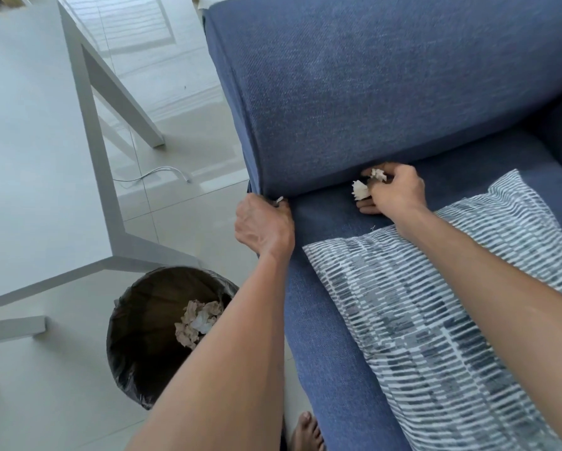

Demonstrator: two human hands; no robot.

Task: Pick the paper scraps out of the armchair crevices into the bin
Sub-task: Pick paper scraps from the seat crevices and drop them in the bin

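Note:
A blue armchair (354, 92) fills the right side, with a crevice between its arm and seat. My left hand (263, 226) is at the front corner of that crevice and pinches a small white paper scrap (279, 200). My right hand (393, 190) is further along the crevice, its fingers curled round crumpled white paper scraps (361, 189). A round bin (123, 320) with a black liner stands on the floor below my left forearm. Crumpled paper (198, 320) lies inside it.
A striped grey and white cushion (436, 320) lies on the seat under my right forearm. A white table (29, 141) stands to the left, one leg close to the bin. A white cable (162, 174) lies on the tiled floor. My bare foot (305, 431) is beside the chair.

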